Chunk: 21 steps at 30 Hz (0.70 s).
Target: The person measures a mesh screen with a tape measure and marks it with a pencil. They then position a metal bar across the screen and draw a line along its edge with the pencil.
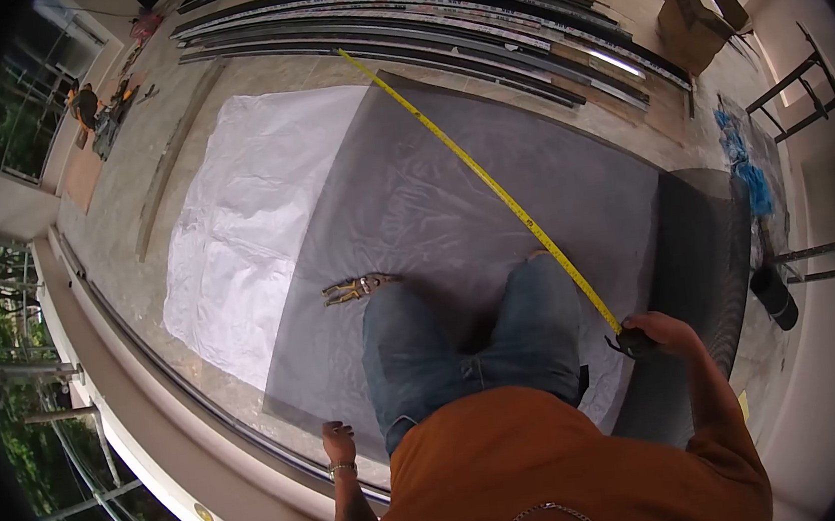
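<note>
My right hand [664, 330] grips the dark case of a tape measure [535, 225]. Its yellow blade runs out diagonally over the floor to the dark strips at the back. My left hand [339, 443], with a bracelet at the wrist, hangs near my left leg; its fingers are loosely bent and no object shows in them. Beneath me a dark mesh sheet [486, 133] lies over a white plastic sheet [242, 217], which shows bare on the left. At the right the mesh curls into a roll [714, 262]. Pliers [358, 287] with yellowish handles lie on the mesh beside my left knee.
Long dark metal strips [413, 5] lie bundled along the back. A cardboard box [698, 24] stands back right, near a black metal frame [813, 92] and blue plastic [745, 164]. Tools [107, 115] lie far left. A ledge [152, 427] with a rail borders the left side.
</note>
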Each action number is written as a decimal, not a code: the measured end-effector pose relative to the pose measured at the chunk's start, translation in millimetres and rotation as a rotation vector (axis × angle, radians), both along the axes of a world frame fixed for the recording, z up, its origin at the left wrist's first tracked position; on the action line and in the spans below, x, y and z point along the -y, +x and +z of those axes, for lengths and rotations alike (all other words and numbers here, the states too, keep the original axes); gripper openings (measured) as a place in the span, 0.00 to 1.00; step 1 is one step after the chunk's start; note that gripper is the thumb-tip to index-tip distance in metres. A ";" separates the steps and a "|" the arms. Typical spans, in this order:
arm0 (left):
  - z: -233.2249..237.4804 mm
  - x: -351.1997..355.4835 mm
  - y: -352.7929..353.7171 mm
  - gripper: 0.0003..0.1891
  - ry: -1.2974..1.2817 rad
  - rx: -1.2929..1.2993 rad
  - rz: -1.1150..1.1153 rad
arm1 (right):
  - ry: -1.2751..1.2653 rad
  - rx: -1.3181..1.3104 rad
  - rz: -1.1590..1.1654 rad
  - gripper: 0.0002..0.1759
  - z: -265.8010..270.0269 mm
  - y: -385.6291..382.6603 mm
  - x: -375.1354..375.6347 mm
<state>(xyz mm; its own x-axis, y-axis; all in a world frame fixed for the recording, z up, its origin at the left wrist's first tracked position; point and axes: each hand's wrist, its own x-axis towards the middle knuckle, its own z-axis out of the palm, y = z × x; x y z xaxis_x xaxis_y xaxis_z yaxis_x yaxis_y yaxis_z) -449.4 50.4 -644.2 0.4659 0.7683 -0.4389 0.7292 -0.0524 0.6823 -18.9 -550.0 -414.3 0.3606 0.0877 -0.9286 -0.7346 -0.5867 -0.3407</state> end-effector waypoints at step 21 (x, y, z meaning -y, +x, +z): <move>93.9 69.8 339.2 0.36 0.024 -0.057 -0.946 | 0.570 0.037 -0.320 0.18 -124.4 73.4 -373.5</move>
